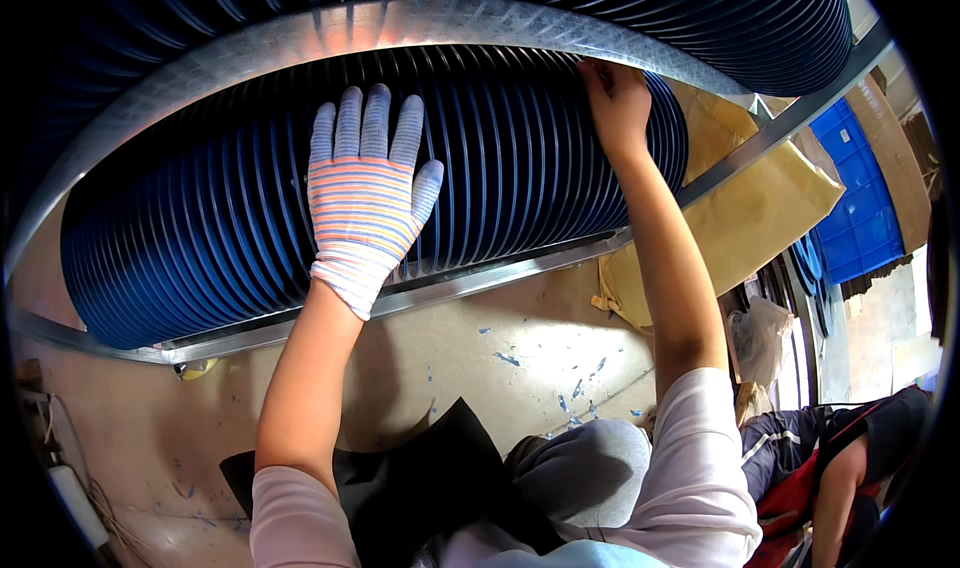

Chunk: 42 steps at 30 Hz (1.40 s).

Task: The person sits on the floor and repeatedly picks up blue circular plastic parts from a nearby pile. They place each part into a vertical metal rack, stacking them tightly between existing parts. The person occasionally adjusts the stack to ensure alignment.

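A long dark-blue cylinder with close, ring-like ribs lies across a metal frame in front of me. My left hand, in a striped knit glove, rests flat on its middle with the fingers stretched out. At the cylinder's right end is my right hand, bare, with its fingers curled inward against the ribs. Its fingertips are partly hidden under the curved metal bar, so what they hold, if anything, cannot be made out.
A second ribbed cylinder lies beyond the bar. Brown wrapping paper and a blue crate are at the right. Blue scraps litter the floor. Another person's arm shows at the lower right.
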### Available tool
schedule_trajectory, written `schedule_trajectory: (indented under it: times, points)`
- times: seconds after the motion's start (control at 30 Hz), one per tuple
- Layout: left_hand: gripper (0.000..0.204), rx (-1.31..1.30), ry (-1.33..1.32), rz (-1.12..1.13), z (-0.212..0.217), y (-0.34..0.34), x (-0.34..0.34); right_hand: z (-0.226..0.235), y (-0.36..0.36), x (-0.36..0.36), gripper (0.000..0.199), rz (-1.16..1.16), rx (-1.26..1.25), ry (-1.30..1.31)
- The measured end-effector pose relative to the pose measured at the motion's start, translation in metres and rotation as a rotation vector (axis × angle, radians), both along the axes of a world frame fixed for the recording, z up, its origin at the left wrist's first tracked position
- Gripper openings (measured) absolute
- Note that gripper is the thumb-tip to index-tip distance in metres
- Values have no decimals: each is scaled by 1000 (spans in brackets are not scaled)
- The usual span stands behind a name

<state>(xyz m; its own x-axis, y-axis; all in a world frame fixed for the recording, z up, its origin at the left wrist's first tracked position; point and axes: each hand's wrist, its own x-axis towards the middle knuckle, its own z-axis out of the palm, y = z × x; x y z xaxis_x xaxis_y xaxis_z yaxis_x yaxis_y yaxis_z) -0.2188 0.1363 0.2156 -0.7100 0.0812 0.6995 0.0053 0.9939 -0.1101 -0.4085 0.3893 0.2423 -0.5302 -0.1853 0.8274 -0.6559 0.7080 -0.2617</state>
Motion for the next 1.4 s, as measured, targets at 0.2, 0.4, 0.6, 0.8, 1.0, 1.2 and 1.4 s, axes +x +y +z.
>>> schedule_trajectory:
  times: [0.2,0.4,0.6,0.8,1.0,1.2,1.4]
  points:
    - [59,13,-9,-3,2,-1,1,7,-54,12,24,160,214,71]
    - [59,19,-24,9,0,0,1,1,-55,5,24,91,258,39]
    - [59,1,-17,19,-2,-1,0,1,-52,21,31,252,215,125]
    - [58,4,-4,16,-4,0,-1,2,-59,24,33,172,238,-14]
    - [58,5,-13,13,-3,-2,-1,8,-68,28,30,32,326,-35]
    - [58,14,-23,14,-3,-1,-1,6,-68,27,23,46,301,5]
    - [58,11,-30,19,-3,-2,0,2,-72,32,17,53,195,-1]
